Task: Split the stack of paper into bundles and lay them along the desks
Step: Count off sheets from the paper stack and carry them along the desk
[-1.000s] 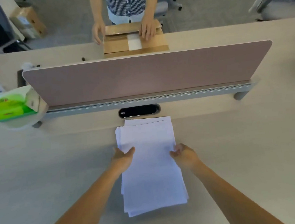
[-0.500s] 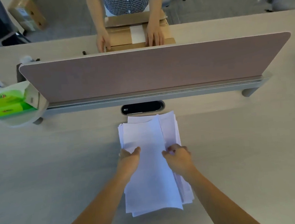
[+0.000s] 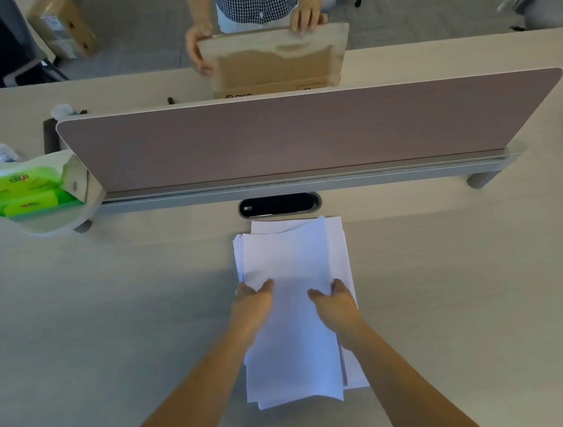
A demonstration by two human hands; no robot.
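A stack of white paper (image 3: 290, 256) lies on the pale wood desk (image 3: 114, 327), just in front of the divider. Its upper bundle is bowed and shifted left, so the lower sheets (image 3: 338, 242) show along the right side. My left hand (image 3: 253, 301) holds the bundle's left edge, thumb on top. My right hand (image 3: 334, 298) grips the bundle's right edge, with the thumb on top and the fingers curled under the raised sheets.
A mauve divider panel (image 3: 301, 134) on a grey rail crosses the desk, with a black cable slot (image 3: 279, 205) below it. Green tissue packs (image 3: 26, 196) sit at the left. Across the divider a person in a checked shirt lifts the flap of a cardboard box (image 3: 275, 62).
The upper bundle has separated from the stack and slid left while my right hand curled under its edge. The person opposite has raised the box flap.
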